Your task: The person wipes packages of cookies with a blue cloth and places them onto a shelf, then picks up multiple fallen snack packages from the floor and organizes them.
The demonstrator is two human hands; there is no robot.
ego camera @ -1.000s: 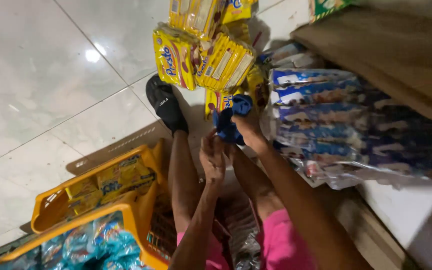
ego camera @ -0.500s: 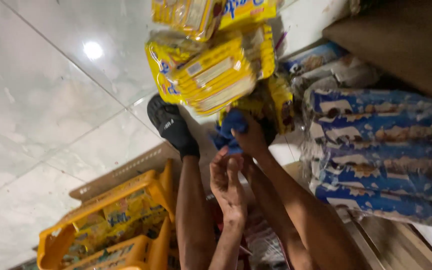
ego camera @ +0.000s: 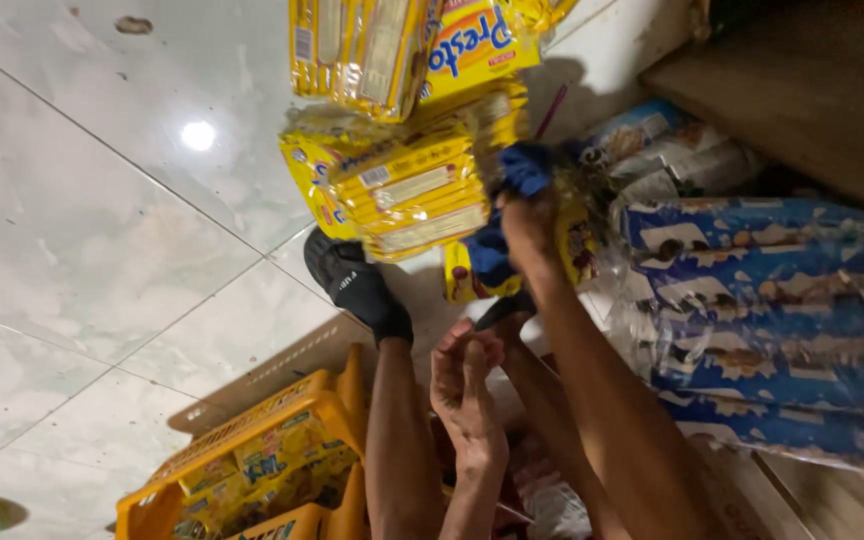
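Right hand [ego camera: 530,225]: fingers closed around crumpled blue cloth [ego camera: 512,200], pressed against yellow plastic biscuit packets [ego camera: 412,195] at far centre. Left hand [ego camera: 467,385]: near centre, fingers loosely curled, empty. Blue-wrapped biscuit packs [ego camera: 772,300] stacked right. Yellow plastic crate [ego camera: 252,455] near left.

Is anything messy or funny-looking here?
Yes. The yellow biscuit packs lie tumbled on the floor tiles, tilted every which way, unlike the blue packs stacked in neat rows. The right hand presses a blue cloth among them.
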